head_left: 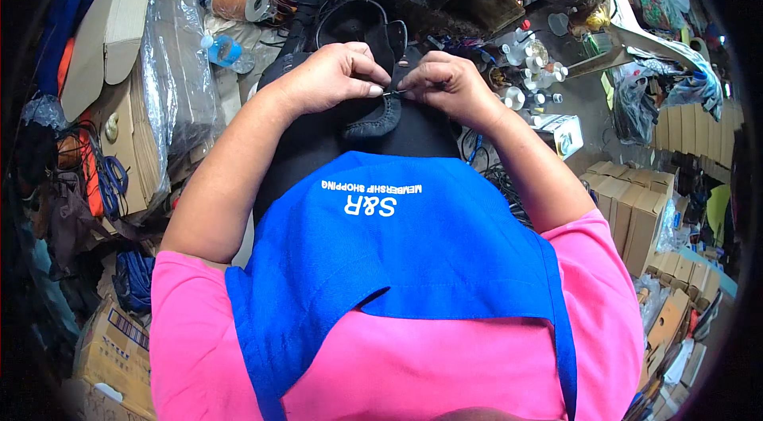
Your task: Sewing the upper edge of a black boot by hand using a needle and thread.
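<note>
A black shoe (373,122) lies over my dark-clad legs, its stitched toe towards me and its round opening farther off. My left hand (343,81) is at the shoe's left side, closed, with thumb and forefinger pinched together. Across from it, my right hand (449,87) is closed as well, its fingertips pinching at the shoe's right side. Between the two sets of fingertips runs a short, thin dark strand (393,93), just above the toe. Whether it is lace or thread is too small to tell. My fingers cover part of the shoe's middle.
A blue apron (413,238) covers my lap. Left are a spool of orange-brown thread (241,1), a plastic bottle with blue on it (226,51) and plastic-wrapped cardboard (179,63). Right stand several small bottles (524,56), a rectangular tin (563,135) and stacked cardboard boxes (628,198).
</note>
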A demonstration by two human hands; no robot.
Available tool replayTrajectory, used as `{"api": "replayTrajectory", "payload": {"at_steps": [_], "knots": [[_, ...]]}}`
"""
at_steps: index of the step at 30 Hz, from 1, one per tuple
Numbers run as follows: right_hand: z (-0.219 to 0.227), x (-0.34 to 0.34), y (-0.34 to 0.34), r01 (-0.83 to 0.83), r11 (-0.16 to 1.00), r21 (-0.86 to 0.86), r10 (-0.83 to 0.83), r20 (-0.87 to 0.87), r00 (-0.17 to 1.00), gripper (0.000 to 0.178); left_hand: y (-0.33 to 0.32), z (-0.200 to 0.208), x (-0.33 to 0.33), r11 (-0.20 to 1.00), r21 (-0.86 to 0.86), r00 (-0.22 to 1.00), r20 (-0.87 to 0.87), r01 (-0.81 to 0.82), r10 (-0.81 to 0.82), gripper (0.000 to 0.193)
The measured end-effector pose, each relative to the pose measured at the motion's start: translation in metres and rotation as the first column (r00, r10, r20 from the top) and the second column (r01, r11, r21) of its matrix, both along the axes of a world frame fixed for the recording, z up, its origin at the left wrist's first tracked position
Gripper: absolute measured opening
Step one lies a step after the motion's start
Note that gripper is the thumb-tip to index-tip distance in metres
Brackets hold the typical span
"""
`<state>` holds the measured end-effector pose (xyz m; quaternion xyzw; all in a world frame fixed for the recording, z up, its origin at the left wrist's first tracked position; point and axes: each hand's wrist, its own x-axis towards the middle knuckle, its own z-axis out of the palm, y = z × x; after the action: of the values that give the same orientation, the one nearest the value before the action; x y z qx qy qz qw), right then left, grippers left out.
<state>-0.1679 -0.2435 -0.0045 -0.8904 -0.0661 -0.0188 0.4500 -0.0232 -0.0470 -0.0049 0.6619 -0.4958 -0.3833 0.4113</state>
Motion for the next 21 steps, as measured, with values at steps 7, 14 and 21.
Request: {"api": "replayTrajectory", "payload": {"at_steps": [7, 14, 21], "knots": [[0.019, -0.009, 0.006, -0.001, 0.983, -0.186, 0.002, 0.007, 1.000, 0.024, -0.002, 0.005, -0.002, 0.993, 0.071, 0.984, 0.144, 0.094, -0.103, 0.026], [0.057, 0.007, 0.024, -0.200, 0.714, -0.671, 0.271, 0.002, 0.963, 0.016, 0.000, 0.004, -0.003, 0.993, 0.023, 0.965, 0.231, 0.119, -0.121, 0.029], [0.035, 0.011, 0.023, -0.215, 0.777, -0.592, 0.205, -0.085, 0.975, 0.011, 0.001, 0.010, -0.025, 0.944, -0.195, 0.864, 0.387, -0.264, 0.322, 0.038]]}}
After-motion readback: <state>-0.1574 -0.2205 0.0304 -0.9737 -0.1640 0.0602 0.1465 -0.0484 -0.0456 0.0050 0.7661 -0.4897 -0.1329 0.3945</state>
